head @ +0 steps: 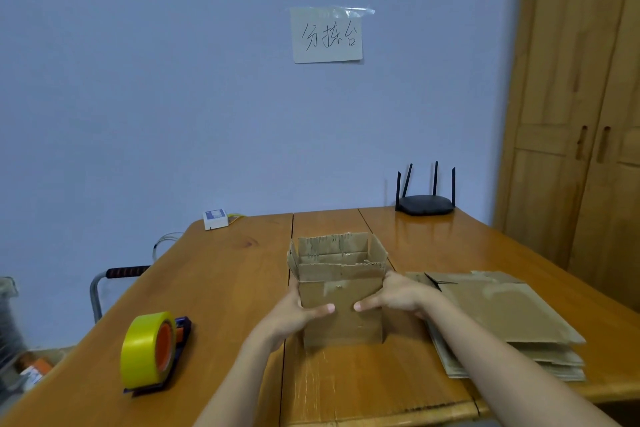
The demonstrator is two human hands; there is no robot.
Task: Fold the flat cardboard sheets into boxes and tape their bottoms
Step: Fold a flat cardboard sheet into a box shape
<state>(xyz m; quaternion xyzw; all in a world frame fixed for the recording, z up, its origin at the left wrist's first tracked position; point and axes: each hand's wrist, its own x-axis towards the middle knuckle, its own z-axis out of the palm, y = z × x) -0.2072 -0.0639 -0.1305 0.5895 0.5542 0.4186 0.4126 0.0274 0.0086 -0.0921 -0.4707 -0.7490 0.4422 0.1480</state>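
box: you have one cardboard box standing upright mid-table, top flaps open, between your hands
left hand: your left hand grips the box's left side, thumb across the front face
right hand: your right hand grips the right side, thumb on the front too
progress: one box looks formed; bottom is hidden against the table, so can't tell if it's taped; probably early in the task
left to do: stack of flat sheets lies just right of the box, all unfolded
tape: yellow tape dispenser sits near your left forearm, untouched
table: wooden table, seam running under the box
around: router at back right, small white device at back left, paper sign on the wall
obstacles: nothing blocks the box; the stack crowds your right arm
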